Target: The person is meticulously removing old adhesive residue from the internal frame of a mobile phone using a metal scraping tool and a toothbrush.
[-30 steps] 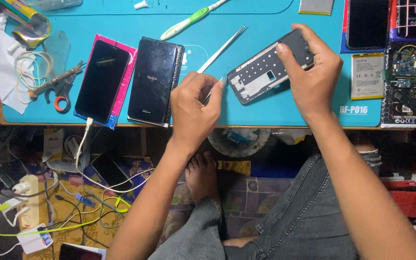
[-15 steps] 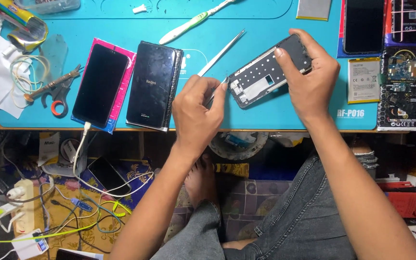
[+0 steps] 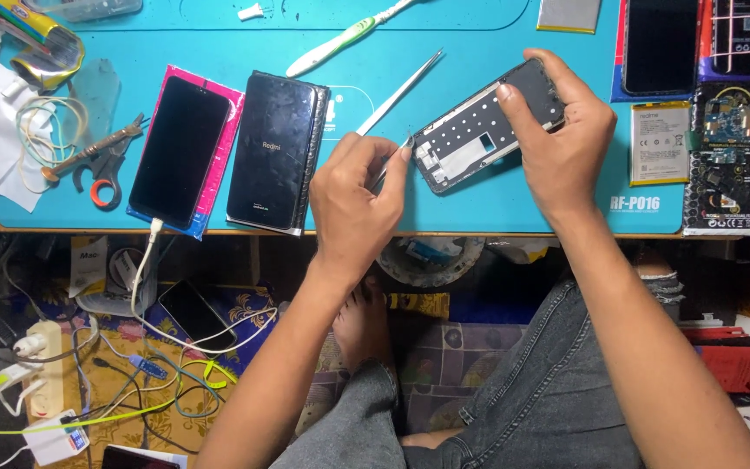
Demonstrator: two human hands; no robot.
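My right hand (image 3: 557, 139) grips the far end of an open phone frame (image 3: 470, 135), holding it tilted on the blue work mat (image 3: 496, 213). My left hand (image 3: 353, 204) pinches metal tweezers (image 3: 401, 91), with their tip at the frame's lower left corner. A dark phone back cover (image 3: 275, 152) lies just left of my left hand. Further left a black phone (image 3: 180, 152) rests on a pink sheet with a white cable plugged in.
A green-white toothbrush (image 3: 345, 35), scissors (image 3: 101, 161), a coiled cable (image 3: 41, 130) and a white cloth lie on the mat's left and top. A battery (image 3: 660, 143), circuit boards (image 3: 726, 156) and another phone (image 3: 660, 43) sit at right. Cables and a power strip (image 3: 41, 360) cover the floor.
The view has shifted slightly. My left hand with the tweezers has stayed at the frame's corner; my right hand keeps its grip on the frame.
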